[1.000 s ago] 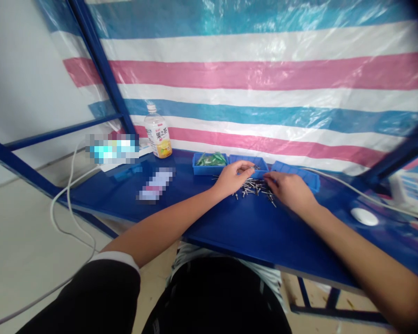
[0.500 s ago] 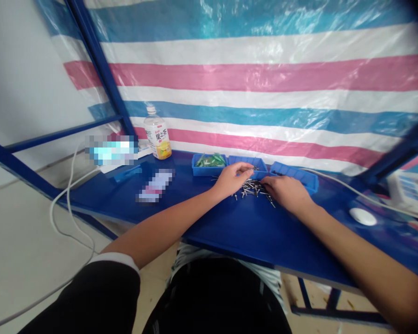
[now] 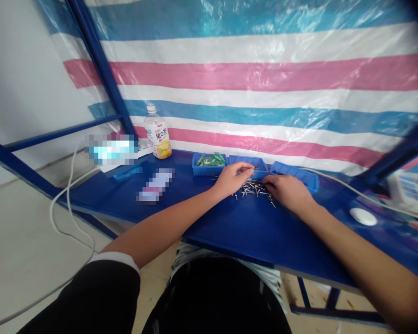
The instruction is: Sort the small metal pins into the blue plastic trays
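A loose pile of pop rivets [image 3: 251, 188], thin silvery pins with thicker dark or shiny ends, lies on the blue table. My left hand [image 3: 231, 178] is closed in a pinch at the pile's upper left, with pop rivets between thumb and fingertips in front of the middle blue bin [image 3: 261, 163]. At the pile's right side my right hand [image 3: 288, 191] has its fingers pressed together at the rivets. What those fingertips hold is too small to make out. Behind that hand stands the right blue bin [image 3: 308, 178], with dark pieces inside, partly hidden.
The left blue bin [image 3: 209, 172] holds green packets [image 3: 212, 160]. A drink bottle [image 3: 158, 134] stands at the back left, near a blurred phone-like thing [image 3: 155, 185] and a power strip [image 3: 125, 160]. A white mouse-shaped thing [image 3: 362, 216] and a cable [image 3: 355, 189] lie right.
My right hand has shifted very slightly at the pile's edge. My left hand and the bins stay where they were.
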Action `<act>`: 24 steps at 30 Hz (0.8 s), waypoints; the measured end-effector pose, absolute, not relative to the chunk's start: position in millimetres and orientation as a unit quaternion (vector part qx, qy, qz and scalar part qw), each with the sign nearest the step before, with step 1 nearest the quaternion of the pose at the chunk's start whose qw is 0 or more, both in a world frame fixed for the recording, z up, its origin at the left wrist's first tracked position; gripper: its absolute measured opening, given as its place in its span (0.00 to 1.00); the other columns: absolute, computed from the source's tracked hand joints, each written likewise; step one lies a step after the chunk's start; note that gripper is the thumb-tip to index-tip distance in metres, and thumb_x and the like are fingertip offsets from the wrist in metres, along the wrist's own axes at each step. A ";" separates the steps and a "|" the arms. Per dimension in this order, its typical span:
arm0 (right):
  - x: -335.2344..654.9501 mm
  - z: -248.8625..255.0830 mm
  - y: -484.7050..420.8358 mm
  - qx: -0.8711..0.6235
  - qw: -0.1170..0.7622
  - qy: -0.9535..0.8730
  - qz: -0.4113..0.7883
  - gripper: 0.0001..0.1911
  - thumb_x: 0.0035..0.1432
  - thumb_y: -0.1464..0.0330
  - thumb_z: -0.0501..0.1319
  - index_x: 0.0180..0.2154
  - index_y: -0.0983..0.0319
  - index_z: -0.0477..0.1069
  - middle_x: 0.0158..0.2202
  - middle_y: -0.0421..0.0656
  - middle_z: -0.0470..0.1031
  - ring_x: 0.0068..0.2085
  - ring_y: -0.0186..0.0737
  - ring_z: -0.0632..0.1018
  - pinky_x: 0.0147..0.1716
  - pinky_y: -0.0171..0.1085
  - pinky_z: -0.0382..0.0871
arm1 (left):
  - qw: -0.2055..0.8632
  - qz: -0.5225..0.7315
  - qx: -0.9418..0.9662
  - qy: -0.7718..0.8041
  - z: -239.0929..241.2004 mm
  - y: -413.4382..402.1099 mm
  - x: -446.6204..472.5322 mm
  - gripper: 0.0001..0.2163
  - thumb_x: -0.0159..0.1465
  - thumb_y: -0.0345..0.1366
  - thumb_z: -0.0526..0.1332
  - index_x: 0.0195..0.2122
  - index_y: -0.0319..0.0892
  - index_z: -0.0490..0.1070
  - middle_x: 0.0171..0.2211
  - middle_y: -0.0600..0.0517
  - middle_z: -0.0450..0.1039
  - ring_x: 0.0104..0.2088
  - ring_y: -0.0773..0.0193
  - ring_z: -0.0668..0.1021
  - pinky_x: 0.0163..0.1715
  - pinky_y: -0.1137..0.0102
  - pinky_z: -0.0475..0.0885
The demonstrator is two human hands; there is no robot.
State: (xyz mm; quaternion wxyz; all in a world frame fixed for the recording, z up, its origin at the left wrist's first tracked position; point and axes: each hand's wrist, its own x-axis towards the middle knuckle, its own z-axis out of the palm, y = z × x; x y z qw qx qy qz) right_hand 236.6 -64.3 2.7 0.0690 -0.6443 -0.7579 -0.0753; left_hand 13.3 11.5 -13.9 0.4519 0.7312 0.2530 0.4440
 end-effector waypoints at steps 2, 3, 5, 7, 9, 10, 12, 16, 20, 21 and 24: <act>238.7 2.2 -63.2 -0.642 0.089 -0.759 -0.055 0.14 0.70 0.66 0.59 0.50 0.52 0.81 0.44 0.44 0.87 0.43 0.52 0.86 0.36 0.41 0.70 | 0.452 0.442 0.732 0.253 -13.6 11.3 13.1 0.10 0.73 0.38 0.64 0.50 0.41 0.79 0.45 0.43 0.85 0.46 0.59 0.85 0.52 0.60 0.78; 240.0 1.7 -62.3 -0.638 0.103 -0.762 -0.043 0.13 0.69 0.66 0.60 0.50 0.52 0.82 0.44 0.43 0.87 0.43 0.51 0.86 0.38 0.40 0.71 | 0.452 0.442 0.732 0.252 -13.7 11.4 13.1 0.10 0.73 0.38 0.64 0.50 0.41 0.79 0.45 0.43 0.85 0.46 0.59 0.85 0.52 0.60 0.78; 242.6 0.1 -60.5 -0.626 0.127 -0.769 -0.021 0.12 0.68 0.67 0.62 0.49 0.52 0.82 0.42 0.42 0.87 0.41 0.49 0.86 0.39 0.40 0.72 | 0.453 0.441 0.733 0.253 -14.4 12.1 13.2 0.10 0.73 0.38 0.64 0.50 0.41 0.79 0.46 0.44 0.85 0.45 0.59 0.85 0.52 0.60 0.78; 244.3 -1.6 -58.9 -0.624 0.137 -0.769 -0.017 0.11 0.66 0.66 0.63 0.48 0.54 0.81 0.41 0.42 0.87 0.39 0.48 0.86 0.38 0.40 0.72 | 0.452 0.441 0.734 0.252 -15.1 12.8 13.5 0.10 0.73 0.39 0.64 0.50 0.41 0.80 0.45 0.44 0.85 0.45 0.59 0.85 0.52 0.60 0.78; 244.4 -2.8 -57.9 -0.631 0.131 -0.764 -0.028 0.10 0.66 0.66 0.63 0.47 0.55 0.81 0.40 0.44 0.87 0.38 0.49 0.85 0.37 0.41 0.72 | 0.450 0.441 0.735 0.252 -15.6 13.2 13.7 0.10 0.73 0.40 0.65 0.50 0.42 0.80 0.45 0.44 0.85 0.45 0.59 0.85 0.52 0.59 0.78; 243.9 -3.3 -57.7 -0.634 0.126 -0.762 -0.034 0.09 0.67 0.65 0.63 0.46 0.56 0.81 0.39 0.44 0.87 0.38 0.50 0.85 0.37 0.41 0.71 | 0.449 0.441 0.735 0.252 -15.6 13.3 13.8 0.10 0.73 0.40 0.65 0.50 0.41 0.80 0.45 0.44 0.85 0.45 0.58 0.85 0.52 0.59 0.78; 242.1 -4.1 -57.7 -0.639 0.115 -0.759 -0.044 0.09 0.67 0.65 0.62 0.46 0.55 0.80 0.38 0.44 0.86 0.38 0.51 0.85 0.36 0.42 0.70 | 0.449 0.441 0.735 0.251 -15.7 13.4 14.1 0.10 0.73 0.40 0.65 0.50 0.41 0.80 0.44 0.44 0.85 0.45 0.58 0.85 0.52 0.59 0.78; 238.2 -5.5 -57.5 -0.640 0.130 -0.756 -0.047 0.09 0.65 0.67 0.63 0.46 0.55 0.78 0.38 0.44 0.86 0.37 0.51 0.85 0.33 0.41 0.68 | 0.457 0.441 0.732 0.247 -16.8 13.7 14.9 0.10 0.73 0.39 0.65 0.50 0.41 0.80 0.44 0.44 0.85 0.46 0.58 0.85 0.51 0.60 0.79; 238.0 -5.9 -55.6 -0.633 0.150 -0.759 -0.035 0.07 0.62 0.69 0.64 0.43 0.56 0.75 0.37 0.44 0.85 0.36 0.49 0.84 0.33 0.40 0.67 | 0.468 0.442 0.725 0.245 -18.7 14.4 15.9 0.10 0.72 0.39 0.65 0.49 0.40 0.80 0.44 0.43 0.85 0.45 0.59 0.86 0.50 0.60 0.79; 238.4 -5.6 -55.3 -0.634 0.148 -0.758 -0.034 0.07 0.62 0.69 0.65 0.43 0.56 0.75 0.37 0.45 0.85 0.36 0.49 0.84 0.32 0.40 0.67 | 0.470 0.441 0.724 0.246 -19.1 14.6 16.2 0.09 0.72 0.39 0.65 0.49 0.40 0.80 0.43 0.43 0.85 0.45 0.59 0.86 0.50 0.60 0.79; 238.5 -3.8 -56.4 -0.638 0.134 -0.758 -0.033 0.07 0.63 0.69 0.64 0.43 0.56 0.74 0.36 0.45 0.85 0.36 0.49 0.84 0.31 0.40 0.65 | 0.475 0.438 0.722 0.247 -20.5 15.2 16.8 0.09 0.72 0.39 0.65 0.48 0.40 0.80 0.44 0.43 0.85 0.44 0.59 0.86 0.50 0.60 0.80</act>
